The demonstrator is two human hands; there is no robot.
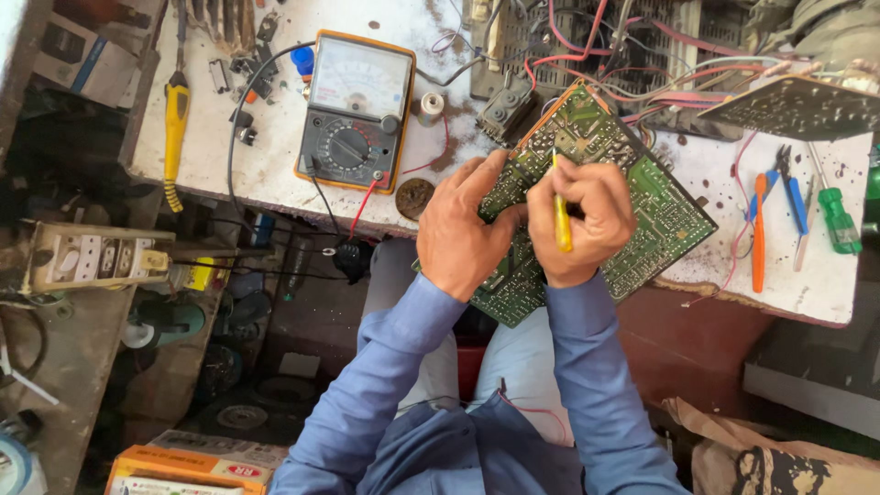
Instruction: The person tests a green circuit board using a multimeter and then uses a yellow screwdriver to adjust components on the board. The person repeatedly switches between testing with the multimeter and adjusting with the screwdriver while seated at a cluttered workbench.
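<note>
A green circuit board (651, 197) lies tilted at the front edge of the white workbench (266, 174), solder side up. My left hand (463, 234) grips the board's near left edge, thumb stretched across it. My right hand (587, 220) is closed around a thin yellow tool (562, 215), its tip touching the board near the upper middle. Both arms wear blue sleeves.
An orange-cased analog multimeter (356, 112) with red and black leads sits left of the board. A yellow-handled tool (174, 124) lies far left. Orange and blue pliers (775, 206) and a green screwdriver (836, 215) lie at right. Wired chassis and another board (797, 105) crowd the back.
</note>
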